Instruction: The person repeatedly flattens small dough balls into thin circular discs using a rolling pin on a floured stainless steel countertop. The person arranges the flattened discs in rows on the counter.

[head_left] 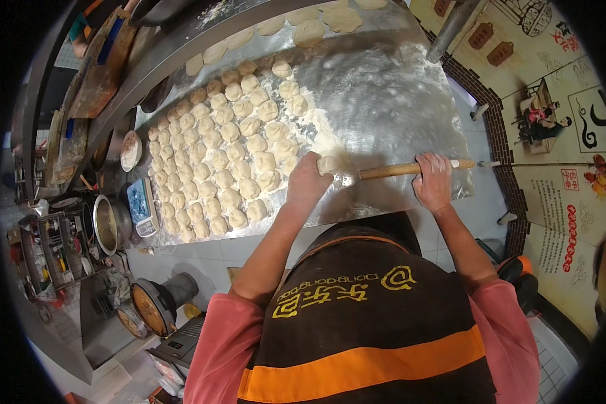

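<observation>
Centrally, a small dough piece (327, 165) lies on the metal tabletop (390, 101), at the fingertips of the left hand (306, 182) — whether they pinch it cannot be told. The right hand (434, 178) is wrapped round the rolling pin (390, 171), toward its right end. Presumably the dough is light, soft and easily torn, best held gently by its rim; the pin — stiff, smooth — suits a grip near one end.
</observation>
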Demonstrator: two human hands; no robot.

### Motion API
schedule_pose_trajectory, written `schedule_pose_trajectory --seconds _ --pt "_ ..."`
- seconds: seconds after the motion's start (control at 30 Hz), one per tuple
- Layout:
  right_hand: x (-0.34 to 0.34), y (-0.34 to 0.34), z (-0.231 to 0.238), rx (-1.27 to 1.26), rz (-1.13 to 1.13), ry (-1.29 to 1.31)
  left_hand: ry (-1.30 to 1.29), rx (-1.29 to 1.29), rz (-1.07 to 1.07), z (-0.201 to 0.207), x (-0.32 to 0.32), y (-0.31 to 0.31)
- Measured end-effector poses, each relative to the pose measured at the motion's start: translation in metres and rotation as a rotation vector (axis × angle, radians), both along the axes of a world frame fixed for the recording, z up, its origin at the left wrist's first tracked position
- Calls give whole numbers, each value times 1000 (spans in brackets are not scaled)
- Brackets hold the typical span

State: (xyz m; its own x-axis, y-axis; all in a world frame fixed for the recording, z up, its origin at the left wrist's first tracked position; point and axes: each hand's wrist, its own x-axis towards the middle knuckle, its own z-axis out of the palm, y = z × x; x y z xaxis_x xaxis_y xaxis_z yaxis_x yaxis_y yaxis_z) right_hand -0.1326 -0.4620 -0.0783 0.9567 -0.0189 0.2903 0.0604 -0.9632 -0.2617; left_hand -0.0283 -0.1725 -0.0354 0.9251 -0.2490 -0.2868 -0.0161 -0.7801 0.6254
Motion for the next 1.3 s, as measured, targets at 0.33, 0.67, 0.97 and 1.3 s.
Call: schedule_pose_trajectory --seconds 0.33,0.67,0.97,1.3 --pt "-2 -4 -6 19 -8 58 -493 221 -375 3 -1 -20" --pt "-1 -5 -4 67 -2 70 -506 125 -400 -33 2 -45" --pt "-6 -11 -4 100 158 121 -461 226 -420 -35 8 -56" --pt "4 0 5 22 262 184 -498 132 -300 -46 26 -65"
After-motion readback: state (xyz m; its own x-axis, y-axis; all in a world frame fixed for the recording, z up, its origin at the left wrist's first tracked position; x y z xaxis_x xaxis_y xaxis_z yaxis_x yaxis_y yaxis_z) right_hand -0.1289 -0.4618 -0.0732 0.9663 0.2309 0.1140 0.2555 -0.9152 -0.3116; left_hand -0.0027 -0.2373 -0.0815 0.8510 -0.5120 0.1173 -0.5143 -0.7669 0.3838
